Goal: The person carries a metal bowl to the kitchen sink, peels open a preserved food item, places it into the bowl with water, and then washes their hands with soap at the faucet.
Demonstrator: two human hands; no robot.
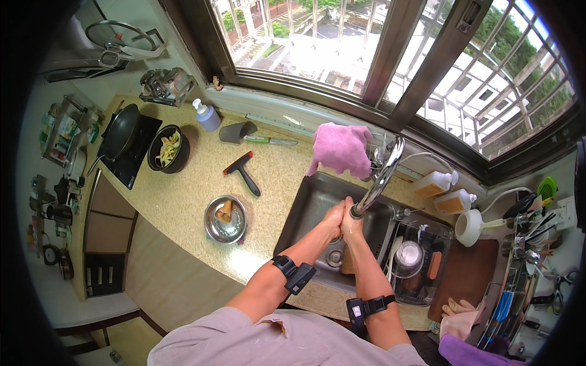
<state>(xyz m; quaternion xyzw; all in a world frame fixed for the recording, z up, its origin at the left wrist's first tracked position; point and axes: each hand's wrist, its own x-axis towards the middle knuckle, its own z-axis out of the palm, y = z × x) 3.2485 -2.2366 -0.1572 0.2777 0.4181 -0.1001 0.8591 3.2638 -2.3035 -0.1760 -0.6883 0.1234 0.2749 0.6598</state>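
Observation:
Over the stainless steel sink, my left hand and my right hand are pressed together just under the spout of the chrome faucet. The fingers are partly hidden, and whether anything lies between them cannot be told. Behind the sink a pink cloth hangs over a rack. A metal bowl with a brown piece of food in it stands on the counter left of the sink. Behind that bowl lies a black and red squeegee.
A green-handled knife, a pump bottle, a black pot of vegetable scraps and a frying pan stand or lie further left. Right of the sink are a clear dish basket, a brown cutting board and two white bottles.

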